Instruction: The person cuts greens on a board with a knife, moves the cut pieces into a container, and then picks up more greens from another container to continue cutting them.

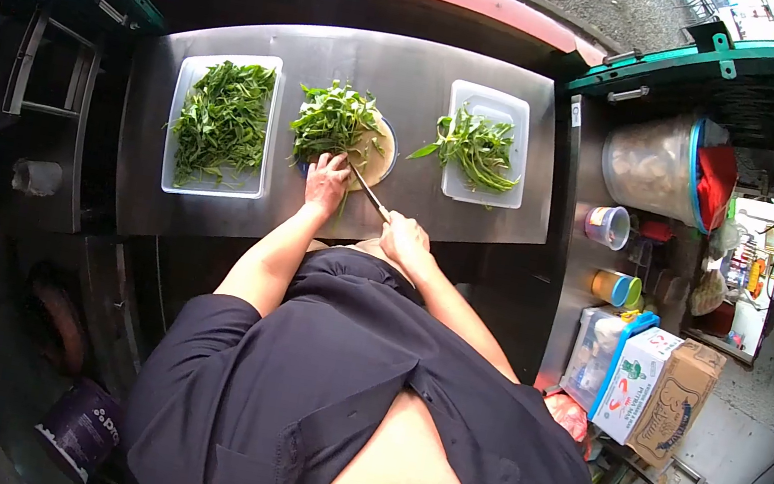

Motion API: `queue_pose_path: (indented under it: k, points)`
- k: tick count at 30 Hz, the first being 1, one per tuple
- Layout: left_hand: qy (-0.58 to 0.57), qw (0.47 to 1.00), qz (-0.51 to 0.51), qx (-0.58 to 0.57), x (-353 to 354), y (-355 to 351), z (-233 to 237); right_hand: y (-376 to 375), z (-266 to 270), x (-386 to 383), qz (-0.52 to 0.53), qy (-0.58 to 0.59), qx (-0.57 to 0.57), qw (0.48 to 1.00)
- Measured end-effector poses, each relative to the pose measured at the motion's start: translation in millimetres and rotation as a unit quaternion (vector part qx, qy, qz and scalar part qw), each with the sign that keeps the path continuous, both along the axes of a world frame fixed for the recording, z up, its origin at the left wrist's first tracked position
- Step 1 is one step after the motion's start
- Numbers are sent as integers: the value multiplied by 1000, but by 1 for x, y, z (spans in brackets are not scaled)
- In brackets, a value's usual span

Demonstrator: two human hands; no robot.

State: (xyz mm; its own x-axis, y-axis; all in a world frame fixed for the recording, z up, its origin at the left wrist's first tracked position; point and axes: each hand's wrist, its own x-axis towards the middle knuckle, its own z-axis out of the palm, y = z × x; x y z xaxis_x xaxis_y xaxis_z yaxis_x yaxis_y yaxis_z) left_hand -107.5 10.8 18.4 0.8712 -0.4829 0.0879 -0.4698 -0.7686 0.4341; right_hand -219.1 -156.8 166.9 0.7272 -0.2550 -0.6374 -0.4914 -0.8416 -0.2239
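Note:
My left hand (pixel 326 182) is closed on the near end of a bunch of leafy greens (pixel 333 122), pressing it on a round cutting board (pixel 381 162). A knife (pixel 370 190) is in my right hand (pixel 404 237), its blade reaching up and left to the greens beside my left fingers. Small cut bits lie on the board to the right of the bunch. Left of the board, a clear plastic tray (pixel 273 133) holds a heap of cut greens (pixel 224 120). In a second plastic tray (pixel 464 95) on the right lie long-stemmed greens (pixel 482 153).
Everything stands on a steel table (pixel 356 55). On the right are a large clear tub (pixel 644 163) with a blue rim, plastic cups, a lidded box (pixel 591 361) and a cardboard carton (pixel 675 404). A dark purple bucket (pixel 81 429) sits low on the left.

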Motion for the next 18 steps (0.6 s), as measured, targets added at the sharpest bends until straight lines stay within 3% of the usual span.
queue_pose_path:
  k: [13,18]
  points:
    - [34,999,19,9,0,-6,7,-13,-13,-19,-55,-84,18,995]
    - [63,995,68,-44,10,-14,4,-11,-7,-15,-58,-81,28,995]
